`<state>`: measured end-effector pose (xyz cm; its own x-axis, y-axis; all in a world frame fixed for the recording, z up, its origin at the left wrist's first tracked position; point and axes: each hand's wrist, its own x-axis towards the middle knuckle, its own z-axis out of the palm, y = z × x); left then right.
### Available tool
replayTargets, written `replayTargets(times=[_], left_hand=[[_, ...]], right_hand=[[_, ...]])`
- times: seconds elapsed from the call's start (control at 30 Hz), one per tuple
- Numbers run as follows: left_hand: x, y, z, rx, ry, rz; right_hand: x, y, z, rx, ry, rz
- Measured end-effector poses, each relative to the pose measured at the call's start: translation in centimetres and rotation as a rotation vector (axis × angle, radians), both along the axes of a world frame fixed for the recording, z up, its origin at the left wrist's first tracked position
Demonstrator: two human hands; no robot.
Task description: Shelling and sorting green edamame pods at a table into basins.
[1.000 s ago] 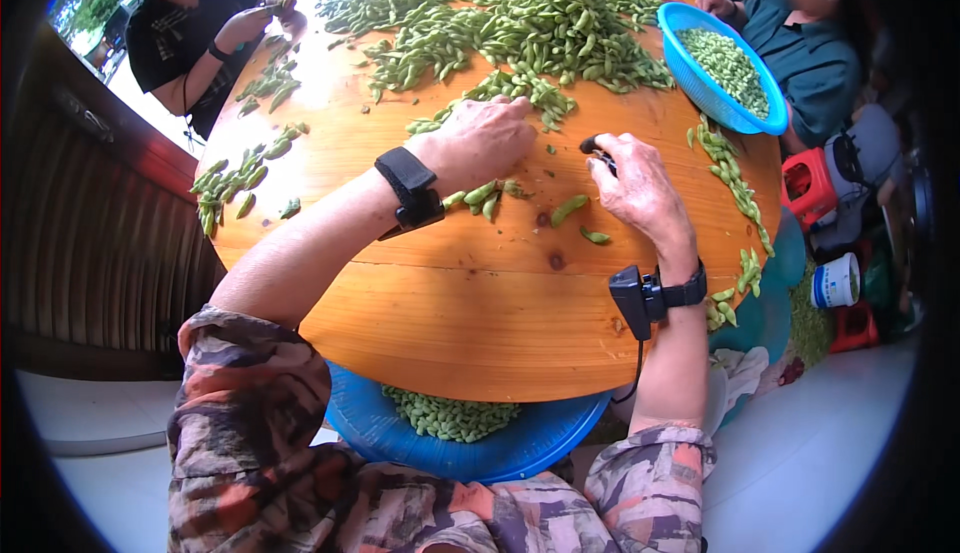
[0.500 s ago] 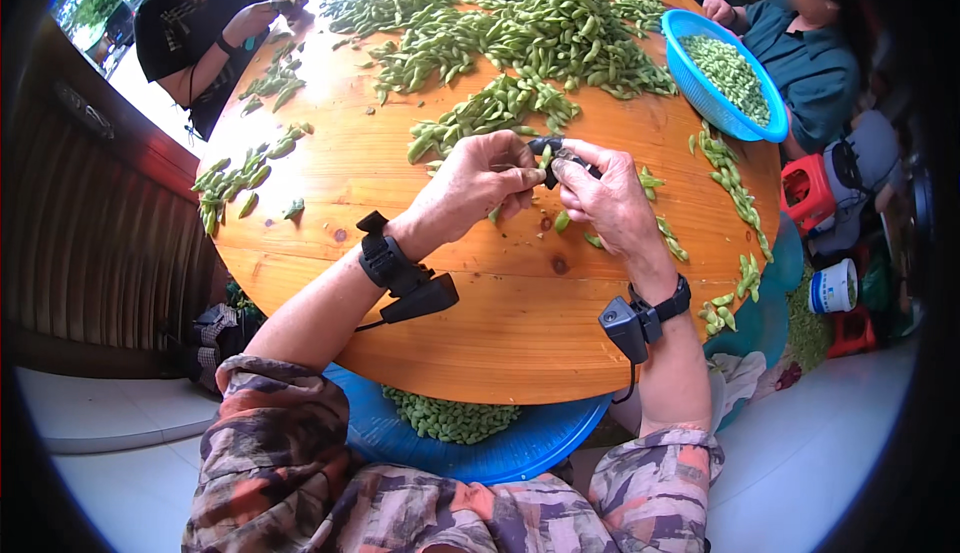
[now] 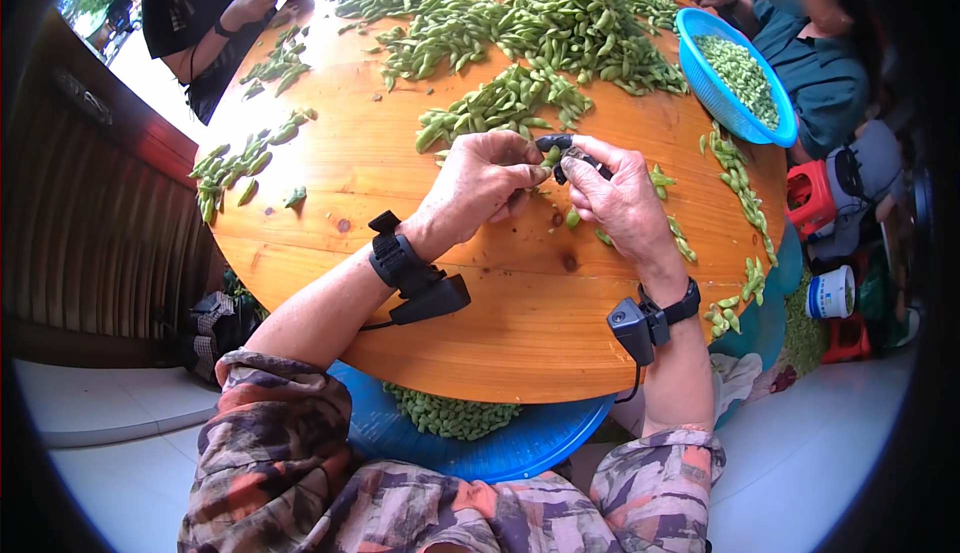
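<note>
Over the table, my two hands meet at a green soybean pod (image 3: 551, 157). My left hand (image 3: 480, 181) pinches one end between thumb and fingertips. My right hand (image 3: 622, 198) is closed at the other end, its thumb and forefinger on the pod; black coverings wrap its fingertips. Just beyond my left hand is a small heap of pods (image 3: 500, 108). A few loose pods (image 3: 683, 240) lie beside my right hand. Below the table's near edge, a blue basin (image 3: 555, 443) holds many shelled green beans (image 3: 450, 413).
A large pile of pods (image 3: 560, 18) covers the far part of the round wooden table (image 3: 450, 303). At the right edge stands a light-blue basket (image 3: 705, 78) of shelled beans. More pods (image 3: 235, 168) lie at left. One person sits far left, another far right, near red stools (image 3: 808, 198).
The view has shifted slightly, moving the scene a little. Both hands stay together, and more of the pod shows between their fingers. The person at far left has raised their hands slightly.
</note>
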<state>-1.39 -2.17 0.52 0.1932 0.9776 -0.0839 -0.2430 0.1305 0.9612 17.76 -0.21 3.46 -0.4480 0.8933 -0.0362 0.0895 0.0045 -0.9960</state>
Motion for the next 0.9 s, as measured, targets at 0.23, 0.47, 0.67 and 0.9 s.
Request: replayTargets(times=[0.23, 0.47, 0.67, 0.9], left_hand=[[-0.02, -0.22, 0.43, -0.053, -0.054, 0.027], [0.19, -0.53, 0.65, -0.017, -0.002, 0.063], [0.11, -0.65, 0.77, -0.026, 0.005, 0.044], [-0.19, -0.41, 0.47, -0.022, -0.068, 0.046]], right_hand=[[0.15, 0.12, 0.08, 0.013, -0.025, 0.01], [-0.01, -0.03, -0.02, 0.136, -0.091, 0.003], [0.04, 0.07, 0.04, 0.133, -0.104, -0.005], [-0.04, -0.25, 0.67, 0.02, -0.083, 0.011]])
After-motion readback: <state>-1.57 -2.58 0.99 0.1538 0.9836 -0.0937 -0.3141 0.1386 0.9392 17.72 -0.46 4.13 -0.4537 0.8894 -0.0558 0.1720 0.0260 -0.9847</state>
